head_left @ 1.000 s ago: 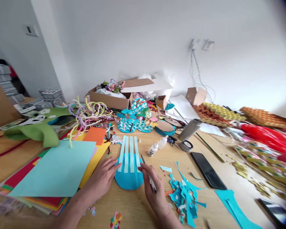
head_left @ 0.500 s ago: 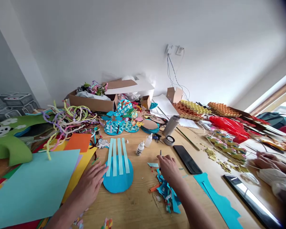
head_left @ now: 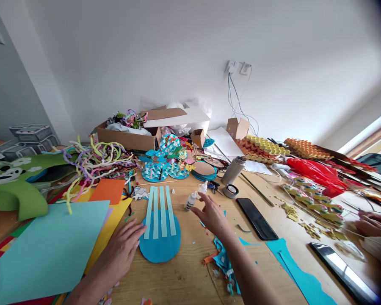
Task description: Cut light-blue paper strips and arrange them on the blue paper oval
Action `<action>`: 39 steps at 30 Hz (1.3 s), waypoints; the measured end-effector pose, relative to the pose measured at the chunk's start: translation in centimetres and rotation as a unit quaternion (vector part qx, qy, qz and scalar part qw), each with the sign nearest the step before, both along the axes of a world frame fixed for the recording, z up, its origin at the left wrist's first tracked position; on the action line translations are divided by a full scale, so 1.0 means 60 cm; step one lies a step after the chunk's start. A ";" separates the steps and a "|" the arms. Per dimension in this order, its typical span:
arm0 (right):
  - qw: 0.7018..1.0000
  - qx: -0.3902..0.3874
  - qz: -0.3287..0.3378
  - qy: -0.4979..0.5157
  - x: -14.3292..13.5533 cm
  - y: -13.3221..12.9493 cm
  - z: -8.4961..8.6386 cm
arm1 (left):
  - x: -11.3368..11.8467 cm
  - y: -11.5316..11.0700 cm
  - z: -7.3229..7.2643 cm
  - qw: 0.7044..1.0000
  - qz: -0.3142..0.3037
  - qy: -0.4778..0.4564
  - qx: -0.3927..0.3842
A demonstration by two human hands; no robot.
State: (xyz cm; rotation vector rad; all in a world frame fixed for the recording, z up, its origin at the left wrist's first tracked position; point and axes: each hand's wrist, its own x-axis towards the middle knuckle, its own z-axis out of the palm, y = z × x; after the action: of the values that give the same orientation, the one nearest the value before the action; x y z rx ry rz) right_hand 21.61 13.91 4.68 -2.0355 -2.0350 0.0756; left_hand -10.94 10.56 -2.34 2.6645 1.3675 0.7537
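Note:
My left hand point(head_left: 125, 242) lies flat with fingers stretched out, its fingertips at the left edge of a blue paper-covered disc point(head_left: 160, 250). Four pale aqua paper strips point(head_left: 161, 212) lie side by side on this disc and stick out past its far edge. My right hand point(head_left: 211, 215) is open, thumb and fingers apart, close to a small white glue bottle point(head_left: 189, 201) with a dark label. Whether it touches the bottle I cannot tell. A second white bottle point(head_left: 203, 187) stands just behind, partly hidden by the fingers. Blue paper scraps point(head_left: 221, 256) lie under my right forearm.
Coloured paper sheets point(head_left: 51, 245) and pipe cleaners point(head_left: 95, 159) cover the left side. Behind are blue paper crafts point(head_left: 168, 159), a grey flask point(head_left: 234, 170) and a tape roll point(head_left: 231, 190). A black phone point(head_left: 256, 218) lies right; another person's hands point(head_left: 373, 223) are at far right.
My right hand has let go of a thin dark pen-like thing and moved left and forward to the glue bottle, its fingers spreading. My left hand stays by the disc. The view has shifted slightly.

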 end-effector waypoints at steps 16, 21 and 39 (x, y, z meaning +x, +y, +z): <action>0.994 -0.009 -0.101 0.038 -0.082 0.154 -0.003 | 0.008 -0.015 0.032 1.000 0.017 -0.002 -0.021; 0.997 -0.030 -0.065 -0.001 -0.110 0.074 -0.002 | 0.014 -0.022 0.037 0.998 0.042 0.004 -0.050; 0.996 -0.093 -0.001 0.010 -0.234 0.065 -0.023 | 0.034 -0.035 0.049 0.993 0.007 0.025 -0.119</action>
State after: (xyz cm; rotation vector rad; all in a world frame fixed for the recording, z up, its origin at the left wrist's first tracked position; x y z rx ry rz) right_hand 7.59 17.81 3.27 -2.1354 -2.0830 0.2954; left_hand -8.92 8.48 0.57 2.5062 1.3910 0.4920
